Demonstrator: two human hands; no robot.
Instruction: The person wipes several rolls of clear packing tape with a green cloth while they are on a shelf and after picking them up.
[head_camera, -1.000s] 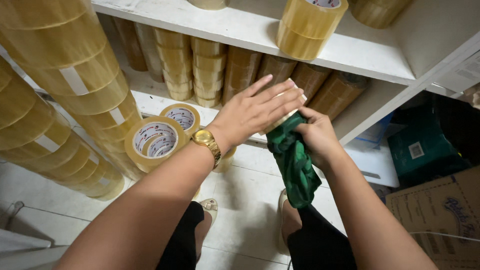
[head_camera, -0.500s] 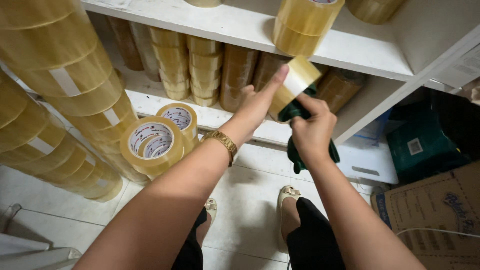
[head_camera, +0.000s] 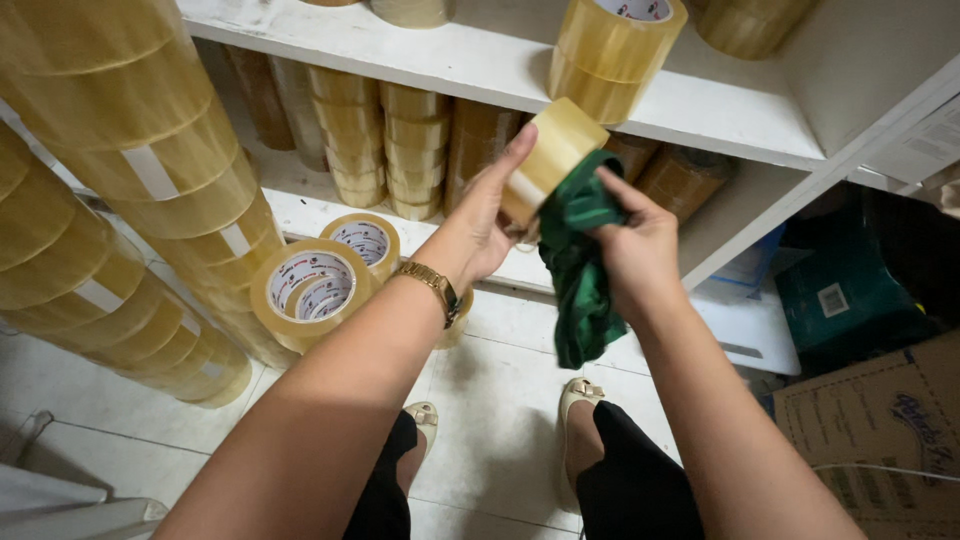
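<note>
A roll of clear tape (head_camera: 548, 160) is held up in front of the white shelf unit (head_camera: 700, 110), grasped by the fingers of the left hand (head_camera: 487, 215), with the index finger laid along its left edge and the thumb hidden behind it. A green cloth (head_camera: 578, 265) is clenched in the right hand (head_camera: 635, 250) and pressed against the right side of the roll, its loose end hanging down toward the floor. On the upper shelf, just above the held roll, a stack of two clear rolls (head_camera: 612, 52) is seen, with more rolls beside it cut off by the top edge. The lower shelf is packed with upright columns of clear rolls (head_camera: 385, 140) on the left and darker brown rolls (head_camera: 480, 140) to the right, partly hidden behind the hands. At the near left, long leaning stacks of tape (head_camera: 120, 170) are cut off by the frame, and two flat rolls with white cores (head_camera: 315, 280) lie beside them. At the right, a cardboard box (head_camera: 880, 430) and a dark green box (head_camera: 845, 290) are seen only in part, so their contents cannot be made out. A gold wristwatch (head_camera: 432, 288) is worn on the left wrist.
</note>
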